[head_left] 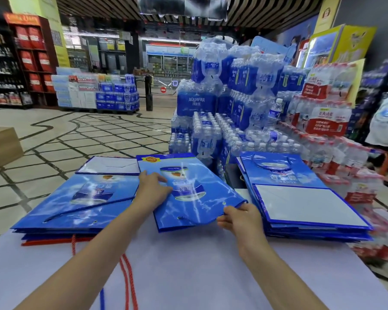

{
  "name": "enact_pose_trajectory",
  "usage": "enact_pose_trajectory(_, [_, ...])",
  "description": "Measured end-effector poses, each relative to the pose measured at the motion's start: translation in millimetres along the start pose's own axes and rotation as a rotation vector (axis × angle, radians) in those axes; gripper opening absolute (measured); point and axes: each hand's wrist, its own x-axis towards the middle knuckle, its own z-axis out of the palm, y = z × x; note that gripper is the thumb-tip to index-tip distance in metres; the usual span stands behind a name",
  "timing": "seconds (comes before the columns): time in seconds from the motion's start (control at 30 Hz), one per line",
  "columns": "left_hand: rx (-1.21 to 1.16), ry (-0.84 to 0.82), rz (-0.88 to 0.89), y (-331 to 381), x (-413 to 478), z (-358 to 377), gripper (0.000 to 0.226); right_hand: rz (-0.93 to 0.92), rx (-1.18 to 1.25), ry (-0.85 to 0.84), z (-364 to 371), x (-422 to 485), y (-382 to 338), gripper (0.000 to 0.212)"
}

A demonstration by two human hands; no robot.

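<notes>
on the white desk (188, 265), your left hand (152, 189) rests loose fingers on the flat glossy blue paper bag (195, 198); your right hand (238, 218) pinches its near edge.

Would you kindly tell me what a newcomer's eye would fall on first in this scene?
A flat blue paper bag lies on the white table between a left stack and a right stack of similar bags, the left hand resting on it and the right hand pinching its near edge. Behind rises a tall pile of shrink-wrapped water-bottle packs.
</notes>
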Motion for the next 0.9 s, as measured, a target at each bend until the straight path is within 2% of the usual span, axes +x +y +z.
enact_pose_trajectory(0.07, [0.167,-0.076,0.098,3,-1,9,0.016,-0.005,-0.060,-0.004,-4,-3,13,0.013])
enact_pose_trajectory(0.23, [0.389,-0.218,0.212,-17,4,28,0.004,0.056,-0.360,-0.032,-17,-11,24,0.018])
enact_pose_trajectory(0.4, [0.617,-0.174,0.364,-38,2,43,0.025,0.010,-0.685,-0.066,-23,-18,16,0.031])
enact_pose_trajectory(0.47, [0.551,-0.210,0.473,-34,-7,39,0.028,-0.007,-0.778,-0.076,-22,-17,13,0.038])
enact_pose_trajectory(0.57, [0.253,-0.428,0.581,-23,-38,26,0.020,0.015,-0.847,-0.076,-20,-14,13,0.046])
enact_pose_trajectory(0.67, [0.264,-0.598,0.696,-21,-67,19,0.024,0.046,-0.837,-0.084,-20,-12,13,0.042])
enact_pose_trajectory(0.8, [0.337,-0.594,0.724,-27,-68,20,0.009,0.106,-0.832,-0.111,-21,-13,8,0.042])
enact_pose_trajectory(0.9, [0.287,-0.621,0.667,-27,-66,18,0.006,0.056,-1.014,-0.109,-23,-15,8,0.053])
